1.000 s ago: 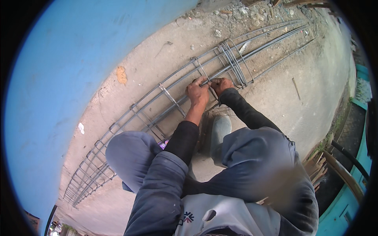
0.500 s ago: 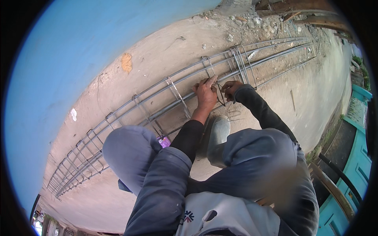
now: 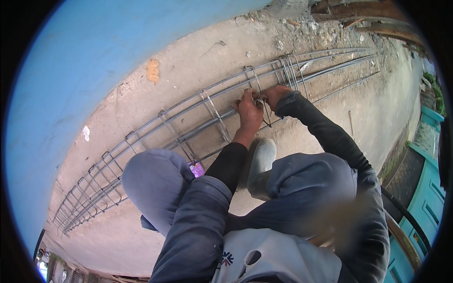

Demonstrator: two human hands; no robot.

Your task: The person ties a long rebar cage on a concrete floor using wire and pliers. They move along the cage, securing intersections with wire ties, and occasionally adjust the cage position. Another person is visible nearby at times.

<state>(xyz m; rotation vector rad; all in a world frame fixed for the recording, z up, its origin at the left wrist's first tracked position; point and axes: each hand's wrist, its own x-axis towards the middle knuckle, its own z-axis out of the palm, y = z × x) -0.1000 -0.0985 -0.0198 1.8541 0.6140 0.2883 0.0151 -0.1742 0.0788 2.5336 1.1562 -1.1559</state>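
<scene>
A long rebar cage (image 3: 188, 122) of grey steel bars and square stirrups lies on the concrete ground along a blue wall. My left hand (image 3: 248, 111) grips one stirrup (image 3: 257, 87) where it crosses a long bar. Close beside it, my right hand (image 3: 275, 94) is closed on the same joint, and a thin dark tool or wire (image 3: 267, 115) hangs down from it. Both forearms wear dark sleeves. I crouch over the cage with my knees up.
A blue wall (image 3: 94, 61) runs along the far side of the cage. Rubble and wooden planks (image 3: 358, 14) lie at the top right. My light rubber boot (image 3: 261, 162) stands on the ground. A teal gate (image 3: 424, 198) is at the right edge.
My view has tilted, so the cage and hands sit more to the right in the picture. Both hands stay on the same stirrup joint, working close together.
</scene>
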